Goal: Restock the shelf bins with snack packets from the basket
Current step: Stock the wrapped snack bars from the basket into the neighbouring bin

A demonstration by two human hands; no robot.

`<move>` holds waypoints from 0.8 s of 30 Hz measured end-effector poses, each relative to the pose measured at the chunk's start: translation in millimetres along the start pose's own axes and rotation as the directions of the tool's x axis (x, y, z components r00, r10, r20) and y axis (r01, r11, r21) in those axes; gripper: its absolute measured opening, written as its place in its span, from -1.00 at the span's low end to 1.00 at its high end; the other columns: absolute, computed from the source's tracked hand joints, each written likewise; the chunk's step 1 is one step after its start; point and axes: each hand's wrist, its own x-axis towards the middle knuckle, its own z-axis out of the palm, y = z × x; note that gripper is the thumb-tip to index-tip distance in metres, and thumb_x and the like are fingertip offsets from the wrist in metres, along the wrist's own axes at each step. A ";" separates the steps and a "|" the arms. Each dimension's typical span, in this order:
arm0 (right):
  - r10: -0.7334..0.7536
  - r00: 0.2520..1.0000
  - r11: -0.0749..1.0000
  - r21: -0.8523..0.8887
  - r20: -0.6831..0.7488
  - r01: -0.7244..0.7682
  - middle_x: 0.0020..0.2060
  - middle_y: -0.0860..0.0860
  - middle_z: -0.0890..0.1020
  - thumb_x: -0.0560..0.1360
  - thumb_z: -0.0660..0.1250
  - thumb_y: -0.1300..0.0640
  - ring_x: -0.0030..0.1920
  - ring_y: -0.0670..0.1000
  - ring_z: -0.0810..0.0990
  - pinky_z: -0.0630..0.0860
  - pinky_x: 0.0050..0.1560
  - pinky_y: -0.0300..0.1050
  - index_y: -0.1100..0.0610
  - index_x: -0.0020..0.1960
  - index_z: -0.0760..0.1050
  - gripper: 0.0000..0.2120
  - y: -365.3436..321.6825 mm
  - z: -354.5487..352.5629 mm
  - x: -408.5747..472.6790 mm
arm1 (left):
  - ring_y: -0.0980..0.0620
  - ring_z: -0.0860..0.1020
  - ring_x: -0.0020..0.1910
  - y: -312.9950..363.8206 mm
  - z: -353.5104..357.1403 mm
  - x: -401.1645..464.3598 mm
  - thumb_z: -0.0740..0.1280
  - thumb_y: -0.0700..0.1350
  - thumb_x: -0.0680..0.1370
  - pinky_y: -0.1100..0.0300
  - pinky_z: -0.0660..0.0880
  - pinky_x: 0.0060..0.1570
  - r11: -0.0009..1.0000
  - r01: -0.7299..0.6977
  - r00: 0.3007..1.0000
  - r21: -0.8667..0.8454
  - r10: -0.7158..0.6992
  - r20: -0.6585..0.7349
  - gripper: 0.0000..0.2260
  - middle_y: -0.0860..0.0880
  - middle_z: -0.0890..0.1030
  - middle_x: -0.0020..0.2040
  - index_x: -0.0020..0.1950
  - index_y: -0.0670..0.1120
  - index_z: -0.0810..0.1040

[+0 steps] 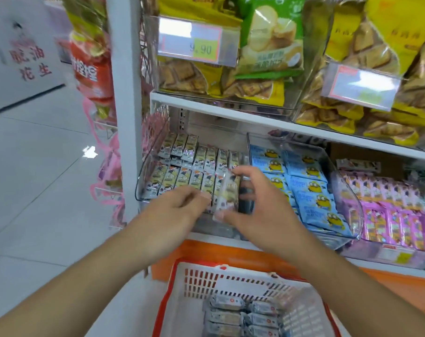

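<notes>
**Seat the packet upright in the front row**

Your right hand (260, 205) pinches 1 packet (227, 193) at the clear bin's (143, 181) front right corner. Your left hand (179, 210), fingers loosely curled, steadies the row. Slide it in parallel; more packets wait in the basket (179, 300).

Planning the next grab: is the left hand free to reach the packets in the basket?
Probably yes. The left hand seems to hold nothing, and the packets lie uncovered in the open basket just below it.
</notes>
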 end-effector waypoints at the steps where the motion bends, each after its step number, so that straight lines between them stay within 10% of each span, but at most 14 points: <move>1: 0.001 1.000 1.000 -0.016 0.000 -0.001 0.19 -0.25 0.55 0.38 0.65 -0.07 0.13 -0.21 0.59 0.59 0.11 -0.22 -0.24 0.40 0.31 -0.27 -1.6 1.3 21.2 | 0.20 0.55 0.18 -3.8 -9.6 3.1 0.11 0.27 0.67 0.17 0.44 0.16 0.985 -0.048 0.999 0.166 0.050 -0.011 -0.64 0.25 0.61 0.13 0.23 0.13 0.57; 6: 0.013 0.999 0.986 -0.169 0.045 -0.005 0.23 -0.03 0.57 0.41 0.63 -0.10 0.09 0.00 0.61 0.60 0.15 0.03 -0.02 0.44 0.33 -0.26 1.3 16.4 133.0 | 0.05 0.52 0.02 -28.4 -36.6 15.1 -0.17 0.32 0.64 -0.01 0.38 0.33 0.806 -0.069 0.996 0.588 0.023 0.084 -0.47 0.05 0.54 -0.11 -0.11 0.07 0.46; 24: 0.094 0.965 0.927 -0.375 0.243 0.005 0.65 -0.04 0.21 0.54 0.48 -0.16 0.50 0.13 0.42 0.41 0.36 -0.03 -0.14 0.69 -0.05 -0.07 18.3 26.1 201.2 | 0.09 0.48 -0.11 -34.8 -30.7 26.6 -0.17 0.34 0.60 -0.08 0.35 0.33 0.819 -0.110 0.994 0.563 0.096 0.054 -0.46 0.04 0.49 -0.23 -0.23 0.04 0.40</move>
